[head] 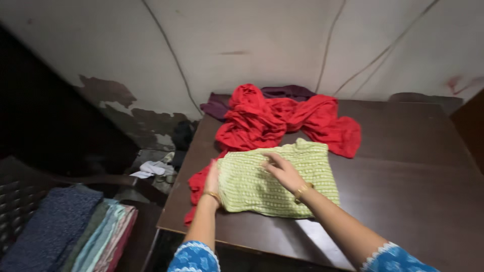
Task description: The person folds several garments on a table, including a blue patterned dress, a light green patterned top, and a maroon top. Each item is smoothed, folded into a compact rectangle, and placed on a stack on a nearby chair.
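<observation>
Your 2 hands lie flat on the green cloth (282, 181) (folded, on the table (403, 171)): left hand (212, 182) fingers together at its edge, right hand (283, 171) fingers spread.

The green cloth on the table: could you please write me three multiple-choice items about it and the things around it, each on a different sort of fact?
1. Where does the red cloth lie?
A. On the table behind the green cloth
B. On the floor
C. On the chair

2. What colour are the person's sleeves?
A. Yellow
B. Blue with white trim
C. Black

3. How do the hands meet the green cloth?
A. Both lifted clear of it
B. Only one touches it
C. Left hand at its left edge, right hand flat on top

Answers: 1 A, it is spread along the far side of the table; 2 B, both cuffs show blue; 3 C, both hands rest on it.
</observation>
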